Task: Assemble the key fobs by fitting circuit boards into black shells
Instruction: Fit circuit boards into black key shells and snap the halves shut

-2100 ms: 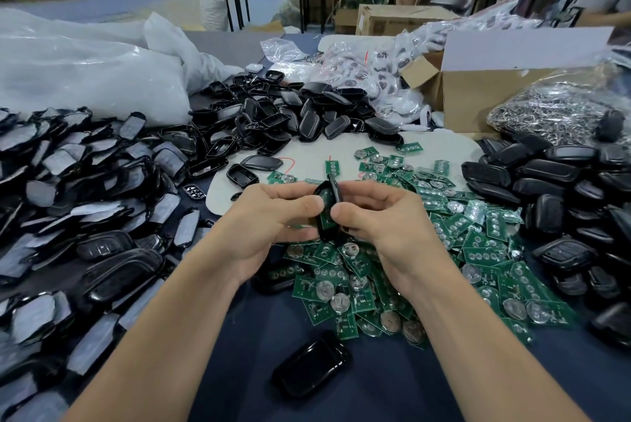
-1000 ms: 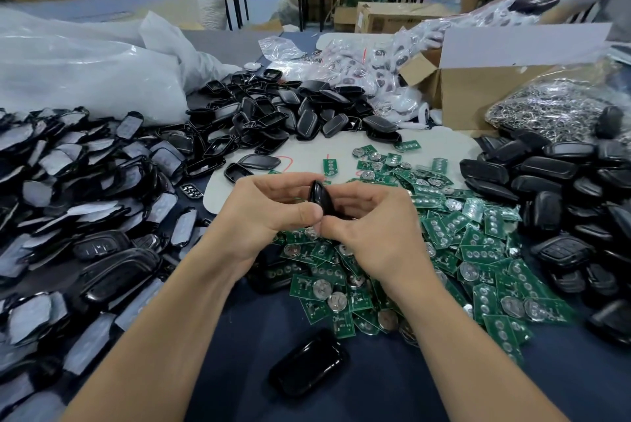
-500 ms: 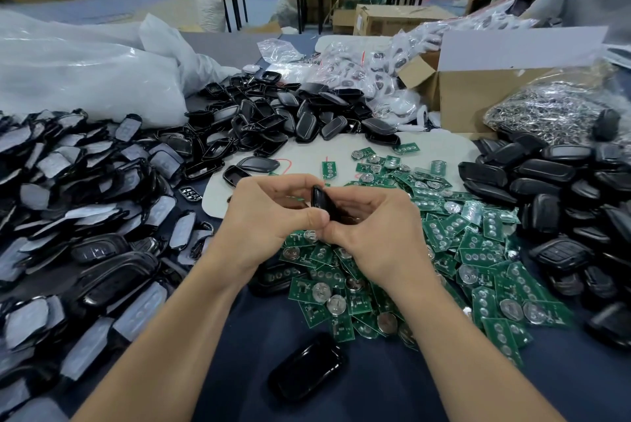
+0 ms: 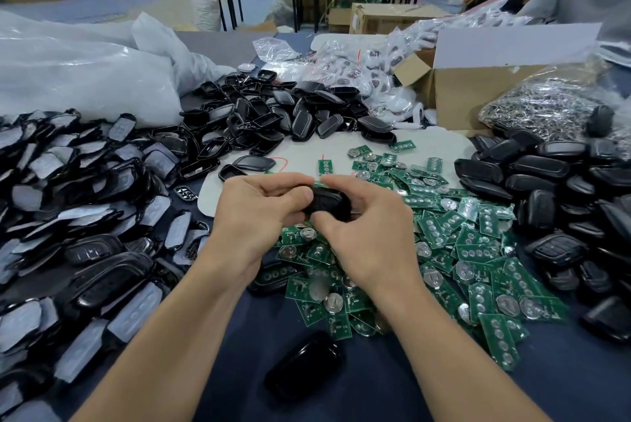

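Now that the shell isn't standing on edge between your hands like it was a second or two ago, the black key fob [image 4: 328,203] lies flatter, with its broad face tipped up toward the camera. I can't spot a gap along the seam or any green peeking out. Looks to me like the board's in and the halves are snapped together, or very nearly.

Your left hand [image 4: 259,216] has its fingers and thumb curled round the fob's left end. Your right hand [image 4: 370,237] pinches the right end, thumb on the near edge and forefinger hooked over the far one. So both hands are gripping the same piece, held up just over the near side of the green circuit board pile [image 4: 471,251] and not resting on anything.

What that means: this unit's probably at the final-squeeze stage. I'd run a thumb round the seam before letting go, since the underside's hidden from here and a half-seated clip wouldn't show.

After that, my guess is it goes onto the heap of closed fobs [image 4: 546,182] on your right. Then you grab a fresh board and an open shell from the pile of empty shells [image 4: 273,114] past the white card [image 4: 345,148]. Loads of boards are left, so you're nowhere near done. There's also a lone black shell [image 4: 304,367] on the blue cloth close to you, well apart from the piles.
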